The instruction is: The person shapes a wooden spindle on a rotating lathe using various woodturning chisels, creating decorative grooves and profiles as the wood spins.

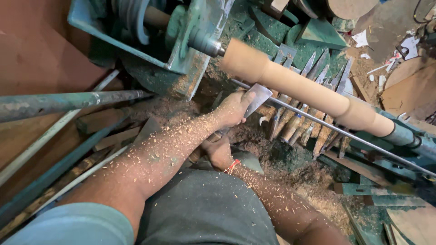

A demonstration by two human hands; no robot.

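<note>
**Chisel laid to a long wooden spindle on the lathe**

Seen from the head camera, the wooden spindle (299, 88) is the thing to steer by. Its long axis runs on a slant from the green headstock (190, 36) at the upper left down to the tailstock (404, 136) at the lower right. It looks smooth and slightly blurred, thicker at both ends and slimmer through the middle.

Just below the spindle, and running parallel to it, lies the thin metal tool rest bar (327, 124). The wide flat chisel (258, 97) sits across that bar near the spindle's headstock end, its blade pointing up and away from the person toward the wood.

The left hand (231, 111) is stretched forward on a straight, shaving-dusted forearm, fingers curled over the blade just short of the bar, pinning it down. The right hand (217, 152) sits lower and nearer the body, below the spindle, wrist bent, with a red band at the wrist; its fingers are closed round the hidden handle end.

Beneath the spindle's middle, a row of spare chisels (295, 122) leans in a bed of sawdust (290, 177).
</note>
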